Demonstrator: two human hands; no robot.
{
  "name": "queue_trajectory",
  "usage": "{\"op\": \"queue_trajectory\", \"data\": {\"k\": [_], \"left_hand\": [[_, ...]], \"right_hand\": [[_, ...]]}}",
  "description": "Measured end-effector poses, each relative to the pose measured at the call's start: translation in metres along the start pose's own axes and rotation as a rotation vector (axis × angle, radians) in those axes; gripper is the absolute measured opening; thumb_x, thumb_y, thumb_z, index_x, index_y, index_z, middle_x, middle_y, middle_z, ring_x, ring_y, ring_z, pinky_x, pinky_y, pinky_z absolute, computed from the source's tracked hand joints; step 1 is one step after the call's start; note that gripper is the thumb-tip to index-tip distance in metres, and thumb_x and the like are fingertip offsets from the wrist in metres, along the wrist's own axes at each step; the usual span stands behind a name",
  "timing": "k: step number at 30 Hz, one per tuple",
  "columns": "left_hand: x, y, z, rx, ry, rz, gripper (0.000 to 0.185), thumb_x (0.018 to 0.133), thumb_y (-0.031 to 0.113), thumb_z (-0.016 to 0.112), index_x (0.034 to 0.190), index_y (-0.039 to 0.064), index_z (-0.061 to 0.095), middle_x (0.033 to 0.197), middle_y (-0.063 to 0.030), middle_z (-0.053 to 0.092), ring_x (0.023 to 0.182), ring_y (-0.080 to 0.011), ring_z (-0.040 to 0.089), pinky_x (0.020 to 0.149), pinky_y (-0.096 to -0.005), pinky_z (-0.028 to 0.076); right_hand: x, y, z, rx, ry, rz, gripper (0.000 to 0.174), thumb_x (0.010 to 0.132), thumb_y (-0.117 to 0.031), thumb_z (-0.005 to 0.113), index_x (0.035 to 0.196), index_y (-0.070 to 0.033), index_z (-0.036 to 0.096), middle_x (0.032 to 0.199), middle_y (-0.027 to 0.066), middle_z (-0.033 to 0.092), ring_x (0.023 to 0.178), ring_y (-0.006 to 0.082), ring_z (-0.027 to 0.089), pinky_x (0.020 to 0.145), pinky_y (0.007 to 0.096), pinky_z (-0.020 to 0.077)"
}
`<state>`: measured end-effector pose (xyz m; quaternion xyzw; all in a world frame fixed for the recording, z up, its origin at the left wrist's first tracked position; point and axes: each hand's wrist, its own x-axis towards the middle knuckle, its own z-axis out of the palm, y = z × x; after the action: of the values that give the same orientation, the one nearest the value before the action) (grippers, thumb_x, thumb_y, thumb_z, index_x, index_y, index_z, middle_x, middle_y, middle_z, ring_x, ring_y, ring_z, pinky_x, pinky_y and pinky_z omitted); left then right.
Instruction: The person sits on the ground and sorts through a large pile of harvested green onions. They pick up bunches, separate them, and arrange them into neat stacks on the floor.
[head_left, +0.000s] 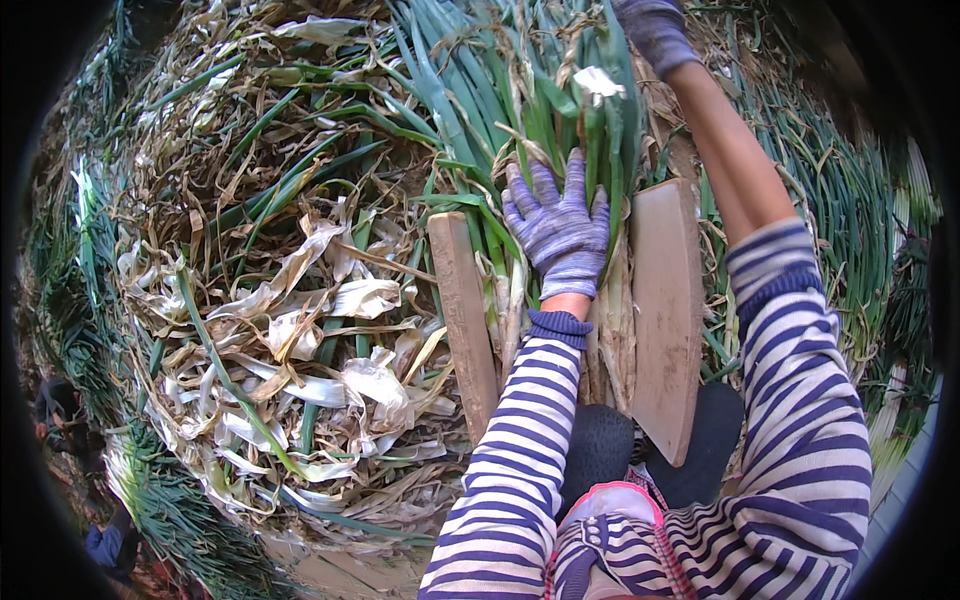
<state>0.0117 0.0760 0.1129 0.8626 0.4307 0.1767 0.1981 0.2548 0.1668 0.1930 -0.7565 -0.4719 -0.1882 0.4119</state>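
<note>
My left hand (559, 221), in a purple-grey knit glove, lies flat with spread fingers on a bundle of green onions (480, 90). The bundle rests between two wooden boards, a narrow one (465, 322) on the left and a wider one (666, 300) on the right. Green leaves point away from me and the pale stems run towards my knees. My right hand (652, 30), gloved alike, reaches to the top edge beside the leaf ends; its fingers are cut off by the frame, so its hold is hidden.
Dry husks and stripped leaves (300, 300) form a wide heap on the left. More green onions (832, 202) lie in rows on the right, and others (180, 510) at the lower left. Parts of other people (105, 544) show at the lower left rim.
</note>
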Motion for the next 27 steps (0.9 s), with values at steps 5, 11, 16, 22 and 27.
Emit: {"op": "queue_trajectory", "data": {"k": [5,11,16,22,27], "left_hand": [[-0.01,-0.002,0.024,0.12,0.076,0.032,0.063,0.088,0.05,0.047,0.14,0.015,0.039,0.137,-0.0177,0.041,0.13,-0.0359,0.033,0.108,-0.0502,0.021],[-0.008,-0.004,0.036,0.709,-0.266,-0.081,0.071,0.091,0.053,0.035,0.145,0.009,0.021,0.145,-0.0151,0.033,0.136,-0.0305,0.027,0.112,-0.0414,0.014],[-0.003,-0.01,0.014,0.004,0.091,0.108,0.057,0.087,0.049,0.047,0.136,0.021,0.046,0.146,-0.0204,0.03,0.135,-0.0407,0.025,0.109,-0.0494,0.017],[0.004,-0.009,0.002,0.162,0.02,0.108,0.057,0.086,0.049,0.051,0.133,0.018,0.05,0.141,-0.0219,0.038,0.128,-0.0339,0.038,0.106,-0.0436,0.028],[0.005,-0.017,0.012,0.177,0.143,0.229,0.053,0.087,0.047,0.053,0.132,0.019,0.052,0.136,-0.024,0.044,0.126,-0.0367,0.042,0.107,-0.0418,0.03]], "right_hand": [[-0.073,-0.121,-0.043,-0.092,-1.154,-0.569,0.013,0.086,-0.018,0.059,0.091,-0.009,0.067,0.082,0.0097,0.064,0.078,0.0209,0.064,0.07,0.0378,0.0524],[-0.124,-0.136,0.009,0.184,-1.423,-0.652,0.031,0.088,-0.042,0.05,0.092,-0.017,0.068,0.096,0.0052,0.064,0.093,0.0254,0.061,0.085,0.0449,0.0429],[-0.065,-0.086,0.024,-0.415,-1.226,-0.525,0.029,0.089,-0.037,0.047,0.095,-0.018,0.068,0.103,0.0052,0.064,0.101,0.0228,0.06,0.093,0.0546,0.0349],[-0.023,-0.042,-0.068,-0.318,-0.819,-0.088,0.028,0.089,-0.027,0.051,0.103,-0.007,0.065,0.097,0.0153,0.064,0.093,0.032,0.061,0.082,0.0427,0.0466],[-0.138,0.012,-0.317,-0.284,-0.498,-0.02,0.027,0.09,-0.028,0.053,0.097,-0.003,0.063,0.091,0.0167,0.062,0.085,0.0352,0.059,0.077,0.0419,0.0475]]}}
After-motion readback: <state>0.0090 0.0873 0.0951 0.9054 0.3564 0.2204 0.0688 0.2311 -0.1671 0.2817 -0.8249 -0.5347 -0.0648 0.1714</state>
